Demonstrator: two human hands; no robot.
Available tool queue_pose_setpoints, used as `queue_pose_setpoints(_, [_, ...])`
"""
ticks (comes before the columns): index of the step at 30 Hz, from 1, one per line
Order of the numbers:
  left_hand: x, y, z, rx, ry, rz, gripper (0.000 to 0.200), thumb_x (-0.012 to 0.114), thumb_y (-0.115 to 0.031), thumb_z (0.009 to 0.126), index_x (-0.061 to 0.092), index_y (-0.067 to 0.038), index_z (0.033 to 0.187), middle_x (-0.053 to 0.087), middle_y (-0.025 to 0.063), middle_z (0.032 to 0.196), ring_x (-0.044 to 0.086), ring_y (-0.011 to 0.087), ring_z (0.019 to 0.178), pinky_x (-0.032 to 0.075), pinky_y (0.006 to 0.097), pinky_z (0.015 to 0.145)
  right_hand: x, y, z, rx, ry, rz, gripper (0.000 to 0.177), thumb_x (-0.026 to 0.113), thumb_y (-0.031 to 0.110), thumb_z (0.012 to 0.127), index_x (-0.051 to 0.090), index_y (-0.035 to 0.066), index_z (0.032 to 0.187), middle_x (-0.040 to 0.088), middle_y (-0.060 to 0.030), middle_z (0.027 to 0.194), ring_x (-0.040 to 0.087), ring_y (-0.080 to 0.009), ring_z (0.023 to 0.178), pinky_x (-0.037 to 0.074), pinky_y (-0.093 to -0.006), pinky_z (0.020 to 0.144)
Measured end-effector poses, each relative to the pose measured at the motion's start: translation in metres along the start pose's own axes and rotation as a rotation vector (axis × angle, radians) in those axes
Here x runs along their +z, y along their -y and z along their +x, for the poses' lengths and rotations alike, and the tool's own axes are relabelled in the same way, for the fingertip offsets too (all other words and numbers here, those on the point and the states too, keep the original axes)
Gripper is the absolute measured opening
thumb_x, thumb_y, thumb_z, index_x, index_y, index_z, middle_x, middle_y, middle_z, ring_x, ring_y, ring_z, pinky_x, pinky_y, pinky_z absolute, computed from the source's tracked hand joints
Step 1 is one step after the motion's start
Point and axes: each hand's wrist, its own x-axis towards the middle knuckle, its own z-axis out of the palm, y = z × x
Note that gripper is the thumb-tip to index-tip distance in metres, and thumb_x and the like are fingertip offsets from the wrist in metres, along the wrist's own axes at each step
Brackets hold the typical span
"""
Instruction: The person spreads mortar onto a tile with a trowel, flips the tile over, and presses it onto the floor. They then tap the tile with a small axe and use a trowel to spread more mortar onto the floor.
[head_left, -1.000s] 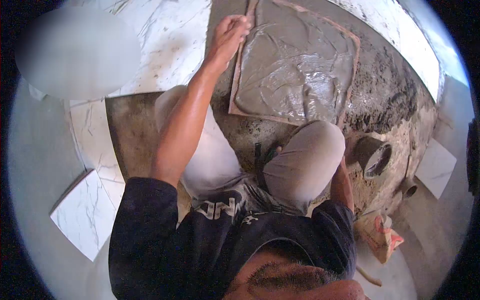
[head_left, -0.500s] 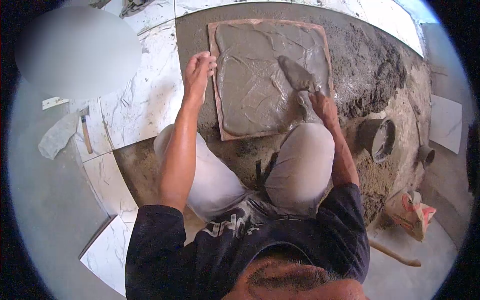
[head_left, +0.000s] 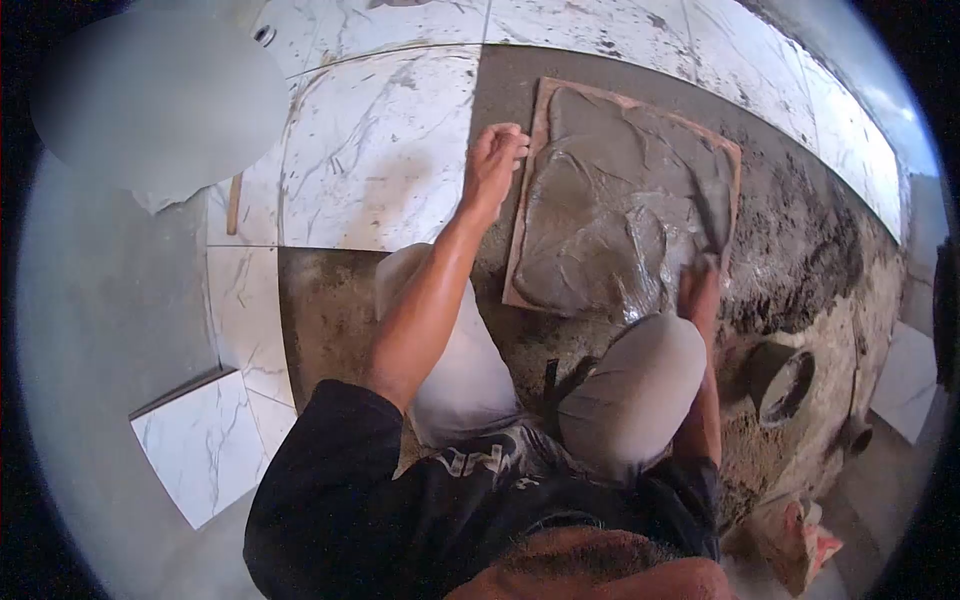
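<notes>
A square tile with a reddish-brown edge lies on the ground, its face covered by wet grey mortar. My right hand is closed round the handle of a trowel, whose blade is on the mortar near the tile's right side. The mortar beside it is ridged and shiny. My left hand is at the tile's upper left edge with its fingers curled in; nothing shows in them.
White marbled tiles run along the left and back. A loose tile lies at lower left. On the right are rough mortar, a round bucket-like container and a torn bag. A wooden handle lies at left.
The view has turned, so the mortared tile appears further right and tilted. The trowel has moved toward the tile's right edge, its blade now seen narrow. My left hand stays by the left edge.
</notes>
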Motion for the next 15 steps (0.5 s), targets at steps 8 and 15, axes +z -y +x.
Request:
queue_pose_setpoints(8, [-0.002,-0.004,-0.010,-0.033,-0.003,0.004,0.029,0.051,-0.029,0.089,0.052,-0.005,0.105,0.060,0.0074,0.099,0.056,0.0157,0.089,0.043,0.0290,0.078,0.012,0.010,0.000,0.204,0.185,-0.049,0.028,0.051,0.027,0.087,0.041,0.005,0.100,0.057,-0.0273,0.078,0.053,-0.0490,0.073,0.040,-0.0534,0.060])
queue_pose_setpoints(15, [0.004,0.043,-0.011,0.088,0.430,0.550,0.028,0.055,-0.029,0.086,0.057,-0.002,0.091,0.060,0.0073,0.087,0.057,0.0186,0.083,0.045,0.0322,0.075,0.019,-0.005,0.021,0.036,0.122,-0.083,0.025,0.050,0.024,0.088,0.046,0.000,0.096,0.055,-0.0223,0.077,0.051,-0.0436,0.071,0.041,-0.0470,0.062])
